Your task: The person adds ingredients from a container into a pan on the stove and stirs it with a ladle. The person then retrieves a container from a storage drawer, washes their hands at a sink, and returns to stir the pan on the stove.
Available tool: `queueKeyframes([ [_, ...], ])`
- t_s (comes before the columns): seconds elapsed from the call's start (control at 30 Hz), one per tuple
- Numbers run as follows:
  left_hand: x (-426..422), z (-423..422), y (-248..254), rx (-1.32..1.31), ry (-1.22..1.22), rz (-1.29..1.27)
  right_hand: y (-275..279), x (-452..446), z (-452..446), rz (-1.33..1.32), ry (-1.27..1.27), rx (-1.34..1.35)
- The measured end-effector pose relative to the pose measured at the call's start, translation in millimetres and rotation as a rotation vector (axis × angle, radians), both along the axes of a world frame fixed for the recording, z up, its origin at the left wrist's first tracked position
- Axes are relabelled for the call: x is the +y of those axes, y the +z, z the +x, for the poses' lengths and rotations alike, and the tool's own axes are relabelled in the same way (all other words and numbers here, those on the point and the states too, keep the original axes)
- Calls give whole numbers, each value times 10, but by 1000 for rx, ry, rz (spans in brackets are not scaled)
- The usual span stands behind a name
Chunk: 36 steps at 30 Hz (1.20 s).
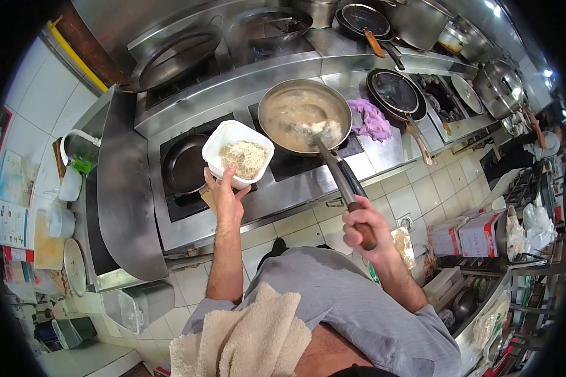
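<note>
My left hand [224,193] grips a white square plastic tub [215,147] from below and the near side. Pale, fine shreds [244,158] lie inside the tub; it is tilted towards the camera. In my right hand [372,231] is a long metal cooking utensil [339,176] with a wooden grip, its far end hidden in a wide pan [267,135]. Cloudy brown liquid [295,113] fills that pan, with whitish lumps around the utensil's end. The pan's black handle [352,180] runs beside the utensil.
A dark frying pan [185,164] sits on the left burner, just beside the tub. To the right of the liquid-filled pan lies a purple cloth [372,119]. More frying pans [394,91] stand further right. A person [545,144] is at the far right.
</note>
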<state>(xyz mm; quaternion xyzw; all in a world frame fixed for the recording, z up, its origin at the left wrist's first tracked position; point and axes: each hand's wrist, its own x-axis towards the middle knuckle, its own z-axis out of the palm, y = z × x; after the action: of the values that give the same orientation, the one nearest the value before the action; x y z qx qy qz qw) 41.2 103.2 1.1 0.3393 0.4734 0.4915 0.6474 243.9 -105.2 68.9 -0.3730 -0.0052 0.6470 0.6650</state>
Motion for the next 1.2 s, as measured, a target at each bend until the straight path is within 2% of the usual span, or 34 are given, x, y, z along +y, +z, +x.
queueKeyframes([
  [0.03, 4, 5, -13, 1, -8, -6, -33, -28, 62, 2, -2, 0],
  [0.1, 5, 13, -5, 0, -17, -9, -118, -75, 182, 175, 15, 327],
  [0.3, 58, 20, -59, -1, 15, 5, -110, -220, 126, 185, 65, 113],
  [0.37, 87, 29, -59, 9, 12, -5, -101, -242, 116, 115, 79, -148],
  [0.4, 90, 41, -44, 8, 9, -3, -96, -245, 124, 117, 76, -148],
  [0.57, 87, 66, -14, 14, 23, 6, -85, -259, 225, -4, 138, -530],
  [0.6, 85, 67, -17, 12, 25, 7, -66, -251, 247, -3, 140, -531],
  [0.67, 84, 58, -19, 15, 26, 4, -23, -226, 286, -154, 219, -824],
  [0.7, 83, 51, -18, 16, 26, 4, -47, -216, 332, -153, 219, -823],
  [0.8, 71, 24, 2, 14, 23, 12, -201, -178, 509, -214, 303, -1340],
  [0.83, 63, 13, 32, 14, 11, 2, -213, -143, 528, -212, 304, -1340],
  [0.9, 57, -8, 66, 15, 1, -8, -206, -59, 553, -272, 341, -1548],
  [0.97, 54, -25, 79, 17, 2, -5, -272, 49, 521, -303, 345, -1555],
  [1.03, 50, -32, 87, 28, 13, -9, -346, 203, 417, -182, 235, -1320],
  [1.07, 49, -34, 88, 39, 22, -13, -318, 216, 357, -225, 252, -1118],
  [1.1, 51, -36, 82, 39, 24, -13, -263, 260, 262, -225, 253, -1118],
  [1.17, 51, -45, 63, 33, 24, -6, -211, 301, 119, -110, 137, -506],
  [1.2, 51, -43, 66, 35, 22, -6, -190, 307, 91, -54, 100, -323],
])
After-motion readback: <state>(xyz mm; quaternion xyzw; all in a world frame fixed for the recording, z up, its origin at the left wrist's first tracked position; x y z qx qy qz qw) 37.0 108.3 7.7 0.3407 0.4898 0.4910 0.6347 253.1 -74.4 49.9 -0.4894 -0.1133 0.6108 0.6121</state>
